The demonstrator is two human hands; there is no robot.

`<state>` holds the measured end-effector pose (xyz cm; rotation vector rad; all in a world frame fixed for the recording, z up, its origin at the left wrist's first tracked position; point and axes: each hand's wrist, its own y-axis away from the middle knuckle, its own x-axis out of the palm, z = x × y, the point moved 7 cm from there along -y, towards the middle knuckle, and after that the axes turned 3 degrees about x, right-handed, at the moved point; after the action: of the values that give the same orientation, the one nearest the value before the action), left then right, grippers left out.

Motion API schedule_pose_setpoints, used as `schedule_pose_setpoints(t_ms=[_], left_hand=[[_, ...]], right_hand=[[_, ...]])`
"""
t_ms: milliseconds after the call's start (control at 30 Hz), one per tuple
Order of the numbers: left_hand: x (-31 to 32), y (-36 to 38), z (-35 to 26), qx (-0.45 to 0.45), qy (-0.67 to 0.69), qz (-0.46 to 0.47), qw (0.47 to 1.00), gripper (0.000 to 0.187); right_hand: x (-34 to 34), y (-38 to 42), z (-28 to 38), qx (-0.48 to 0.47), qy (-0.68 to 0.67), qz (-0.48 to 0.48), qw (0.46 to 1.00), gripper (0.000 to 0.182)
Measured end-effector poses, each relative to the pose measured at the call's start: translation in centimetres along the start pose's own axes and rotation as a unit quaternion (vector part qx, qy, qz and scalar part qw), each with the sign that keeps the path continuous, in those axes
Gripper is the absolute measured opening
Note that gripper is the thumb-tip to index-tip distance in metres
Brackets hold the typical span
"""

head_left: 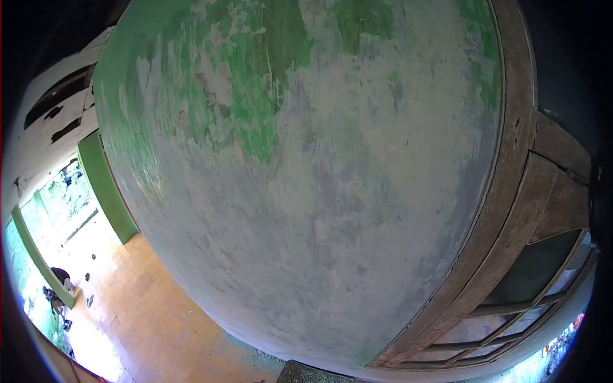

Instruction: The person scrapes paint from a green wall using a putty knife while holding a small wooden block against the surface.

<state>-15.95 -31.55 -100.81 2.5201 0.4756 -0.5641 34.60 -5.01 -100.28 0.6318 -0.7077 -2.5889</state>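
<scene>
Neither my left hand nor my right hand shows in the head view. A wall (319, 191) fills the middle, with green paint in patches over its upper part and a grey-white, scraped-looking surface below. Along the wall's right side runs a brown wooden frame (469, 274). What my hands hold or touch cannot be seen.
A window with wooden bars (485, 332) is at the lower right. Orange floor tiles (153, 300) lie at the lower left, with small dark objects and debris. Green pillars (107, 191) stand by a bright opening at left. A dark-topped surface (313, 373) shows at the bottom edge.
</scene>
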Motion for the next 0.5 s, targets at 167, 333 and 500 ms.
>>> schedule_pose_setpoints(t_ms=[167,333,500], left_hand=[[-3.1,1.1,-15.3,-0.052,-0.061,-0.029,0.996,0.041],[-3.7,-1.5,-23.0,0.128,-0.121,-0.087,0.98,0.029],[-8.1,-2.1,-33.5,0.256,-0.096,-0.166,0.947,0.024]], right_hand=[[2.2,0.2,3.2,-0.037,-0.01,0.047,0.998,0.046],[4.7,-0.7,8.7,0.106,0.22,0.188,0.951,0.055],[5.1,11.6,27.7,-0.016,0.133,0.231,0.964,0.057]])
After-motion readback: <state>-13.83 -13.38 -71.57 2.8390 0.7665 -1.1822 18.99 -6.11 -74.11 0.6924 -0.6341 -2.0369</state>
